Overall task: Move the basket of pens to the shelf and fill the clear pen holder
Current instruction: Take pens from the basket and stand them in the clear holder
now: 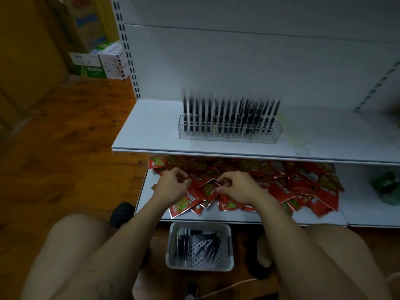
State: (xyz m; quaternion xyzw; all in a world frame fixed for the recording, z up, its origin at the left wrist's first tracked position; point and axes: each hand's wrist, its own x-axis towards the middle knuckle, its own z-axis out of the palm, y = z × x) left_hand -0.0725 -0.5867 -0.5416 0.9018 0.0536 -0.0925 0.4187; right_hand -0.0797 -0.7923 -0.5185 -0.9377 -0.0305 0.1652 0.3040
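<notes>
Pens (220,114), black, crowd the clear holder (230,138); white perforated basket (199,267) holds few; left hand (173,187), right hand (237,188): grip unclear.

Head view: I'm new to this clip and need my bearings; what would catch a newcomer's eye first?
A clear pen holder packed with upright black pens stands on the white shelf. Beneath it, a heap of red packets lies on the lower shelf. A white basket holding loose pens sits on the floor in front.
</notes>
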